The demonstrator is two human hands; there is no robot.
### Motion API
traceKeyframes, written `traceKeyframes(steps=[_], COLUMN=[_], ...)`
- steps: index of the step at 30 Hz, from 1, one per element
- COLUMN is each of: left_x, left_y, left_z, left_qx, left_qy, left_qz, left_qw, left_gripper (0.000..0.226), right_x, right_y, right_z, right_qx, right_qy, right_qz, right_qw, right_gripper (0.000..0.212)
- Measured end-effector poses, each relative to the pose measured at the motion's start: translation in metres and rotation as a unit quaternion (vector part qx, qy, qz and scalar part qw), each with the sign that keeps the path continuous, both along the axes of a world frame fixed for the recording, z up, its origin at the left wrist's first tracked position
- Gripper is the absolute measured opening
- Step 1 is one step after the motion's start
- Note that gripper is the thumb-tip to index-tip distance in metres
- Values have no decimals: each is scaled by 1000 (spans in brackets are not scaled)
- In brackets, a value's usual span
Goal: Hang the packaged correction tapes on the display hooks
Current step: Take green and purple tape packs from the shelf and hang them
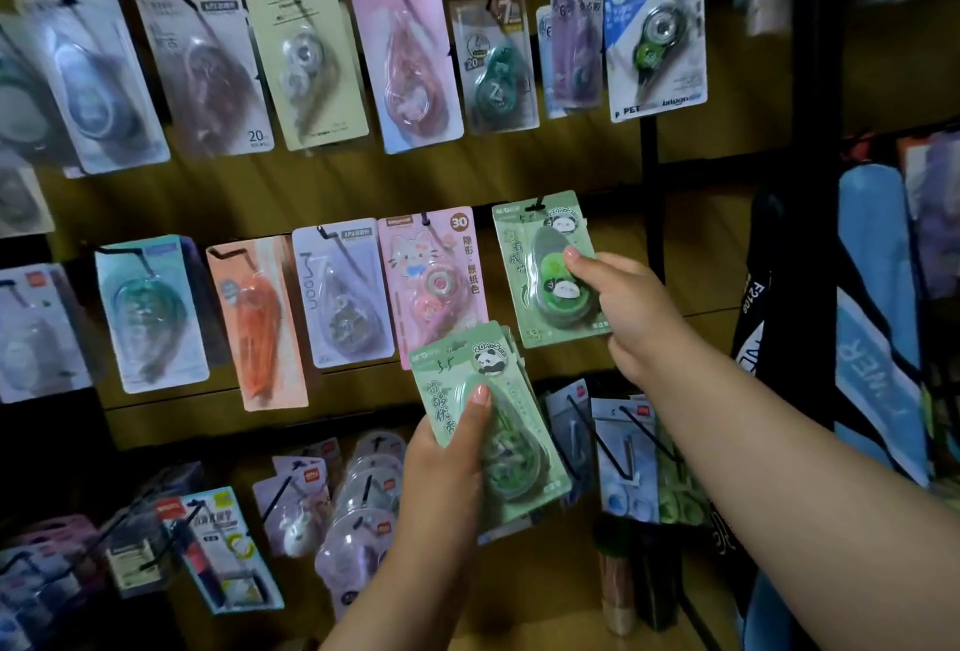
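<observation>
My right hand (pixel 631 310) pinches a green panda correction tape pack (pixel 530 255) by its right side, thumb on the blister. The top hole of that pack sits at a black display hook (pixel 540 206) at the right end of the middle row. My left hand (pixel 447 463) grips a stack of several matching green packs (pixel 511 421) lower down, thumb pressed on the front blister. The stack is held upright in front of the lower rows.
Rows of other packaged correction tapes hang on hooks across a wooden board: a pink cat pack (pixel 434 281) just left of the green one, a blue-and-white pack (pixel 657 34) top right. A black frame post (pixel 649 172) and hanging bags (pixel 878 338) stand right.
</observation>
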State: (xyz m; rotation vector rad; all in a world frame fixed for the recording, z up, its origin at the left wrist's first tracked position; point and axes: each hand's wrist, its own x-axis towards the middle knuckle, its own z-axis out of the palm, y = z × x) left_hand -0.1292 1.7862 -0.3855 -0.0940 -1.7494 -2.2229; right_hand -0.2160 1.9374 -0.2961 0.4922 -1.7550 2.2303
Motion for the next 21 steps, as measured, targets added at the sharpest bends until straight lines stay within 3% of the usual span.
traceKeyframes(steps=[8,13,17,19,21], left_x=[-5,-5,-3,-3,-2], left_y=[-3,-3,-2,-2,-1], left_z=[-2,3,6,7,7], left_qx=[2,16,25,24,16], left_qy=[-18,-13,-13,-9,-3], left_qz=[22,26,26,29,31], left_qw=[1000,999,999,999,999], left_gripper=[58,52,52,50,43], right_x=[-42,-47,-26,-4,24], right_y=[-20,-24,-17,-15,-16], right_z=[2,-3,-19,-27,-37], right_qx=[48,95,134,104,97], right_qy=[-64,-67,-43,-19,-4], right_qz=[-68,-68,-116,-135,-83], right_qw=[994,991,983,985,992], right_gripper=[42,38,68,62,42])
